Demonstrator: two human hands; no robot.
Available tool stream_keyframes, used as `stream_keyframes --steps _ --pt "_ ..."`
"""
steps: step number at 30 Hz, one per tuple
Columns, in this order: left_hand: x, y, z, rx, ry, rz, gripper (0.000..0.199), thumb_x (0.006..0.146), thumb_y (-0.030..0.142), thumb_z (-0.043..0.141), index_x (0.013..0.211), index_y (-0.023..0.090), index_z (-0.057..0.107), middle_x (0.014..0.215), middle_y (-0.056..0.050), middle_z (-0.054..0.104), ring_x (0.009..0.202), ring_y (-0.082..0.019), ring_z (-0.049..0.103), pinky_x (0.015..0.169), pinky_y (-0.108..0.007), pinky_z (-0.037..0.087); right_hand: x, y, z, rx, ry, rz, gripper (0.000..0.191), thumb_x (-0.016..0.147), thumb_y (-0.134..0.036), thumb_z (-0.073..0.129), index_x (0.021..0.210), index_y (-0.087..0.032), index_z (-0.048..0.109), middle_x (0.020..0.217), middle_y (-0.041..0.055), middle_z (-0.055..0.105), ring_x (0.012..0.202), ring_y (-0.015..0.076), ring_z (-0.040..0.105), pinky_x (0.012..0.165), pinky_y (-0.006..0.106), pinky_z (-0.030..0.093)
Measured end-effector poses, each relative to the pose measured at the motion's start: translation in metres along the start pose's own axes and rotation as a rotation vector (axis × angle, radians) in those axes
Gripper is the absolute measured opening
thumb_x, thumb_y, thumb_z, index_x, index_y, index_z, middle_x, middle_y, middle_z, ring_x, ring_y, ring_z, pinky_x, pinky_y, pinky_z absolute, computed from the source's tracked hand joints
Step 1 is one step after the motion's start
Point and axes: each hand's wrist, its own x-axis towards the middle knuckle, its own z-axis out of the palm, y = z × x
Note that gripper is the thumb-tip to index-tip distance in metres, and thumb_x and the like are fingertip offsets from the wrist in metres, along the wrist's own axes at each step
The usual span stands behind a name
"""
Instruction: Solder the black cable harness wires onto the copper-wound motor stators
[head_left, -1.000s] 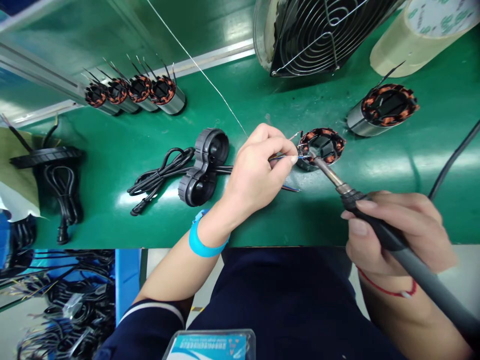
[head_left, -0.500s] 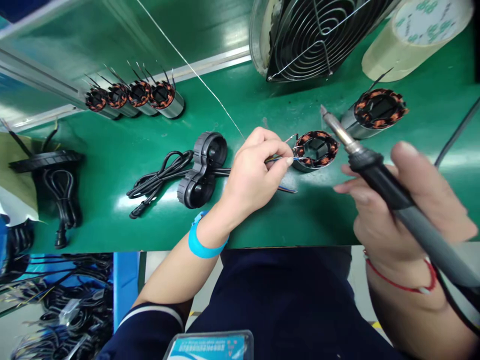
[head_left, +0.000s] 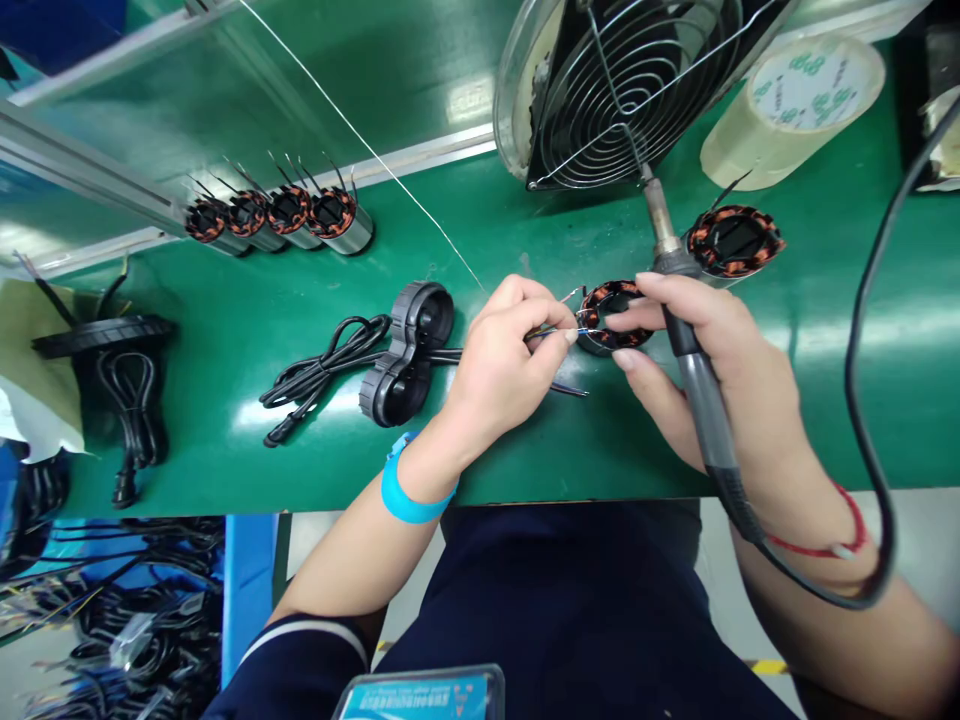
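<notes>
Left grip [head_left: 571,336] clamped on thin wires [head_left: 587,331]; right grip [head_left: 619,340] closed around a soldering iron [head_left: 703,400], tip pointing far, thumb and forefinger apart at the wound core [head_left: 600,298]; this core on the green surface [head_left: 600,455], left of a second core [head_left: 739,242]; fan [head_left: 626,110] at the far side

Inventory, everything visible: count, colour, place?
Motor coils: six, copper, four back left, two right
Soldering iron: one, black, right
Fan: one, black, back
Tape roll: one, yellowish, back
Cables: many, black, left
Double cap: one, black, centre
Disc: one, black, far left
Thin wire: one, silver, back centre
Bin: one, blue, lower left
Bench: one, green, middle
Badge: one, blue, bottom
Wristbands: two, blue and red, wrists
Shirt: one, dark blue, bottom
Left hand: one, bare, centre
Right hand: one, bare, right
</notes>
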Motion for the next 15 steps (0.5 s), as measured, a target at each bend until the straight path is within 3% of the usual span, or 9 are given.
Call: stream_keyframes --steps 5,8,11,14,15 --pt "-0.001 -0.003 0.000 -0.023 -0.023 0.017 0.009 0.082 0.009 0.058 0.077 0.017 0.061 0.086 -0.002 0.057 0.086 -0.012 0.054 0.074 -0.025 0.046 0.001 0.002 0.001 -0.019 -0.002 0.023 0.049 0.087 -0.023 0.060 0.134 -0.031 0.046 0.105 0.0005 0.070 0.108 0.0261 0.061 0.092 0.044 0.048" --pt "-0.001 -0.007 -0.006 -0.071 -0.081 -0.010 0.014 0.081 0.008 0.057 0.092 0.017 0.056 0.096 -0.003 0.056 0.082 -0.011 0.054 0.073 -0.024 0.046 0.010 0.004 -0.001 -0.024 -0.010 0.017 0.051 0.087 -0.020 0.058 0.135 -0.030 0.045 0.110 0.0012 0.069 0.109 0.0254 0.060 0.094 0.044 0.048" --pt "0.001 -0.011 -0.020 -0.043 -0.233 -0.078 0.026 0.080 0.012 0.057 0.105 0.016 0.051 0.103 -0.004 0.056 0.079 -0.011 0.053 0.073 -0.026 0.045 0.022 0.010 0.001 -0.042 -0.080 -0.032 0.049 0.087 -0.017 0.053 0.134 -0.028 0.045 0.119 0.0034 0.065 0.110 0.0265 0.060 0.094 0.046 0.047" --pt "0.005 -0.013 -0.037 0.019 -0.411 -0.159 0.006 0.084 0.020 0.055 0.087 0.015 0.057 0.082 -0.001 0.058 0.075 -0.012 0.051 0.070 -0.026 0.042 0.032 0.019 0.006 -0.025 -0.188 -0.096 0.047 0.088 -0.014 0.047 0.133 -0.029 0.046 0.124 0.0026 0.062 0.113 0.0260 0.058 0.097 0.046 0.045" --pt "0.006 -0.013 -0.042 -0.011 -0.435 -0.190 0.008 0.085 0.022 0.054 0.083 0.015 0.058 0.076 0.001 0.057 0.071 -0.011 0.050 0.068 -0.025 0.041 0.034 0.021 0.008 -0.009 -0.206 -0.105 0.047 0.089 -0.013 0.047 0.133 -0.030 0.046 0.123 0.0018 0.063 0.113 0.0254 0.059 0.098 0.045 0.045"
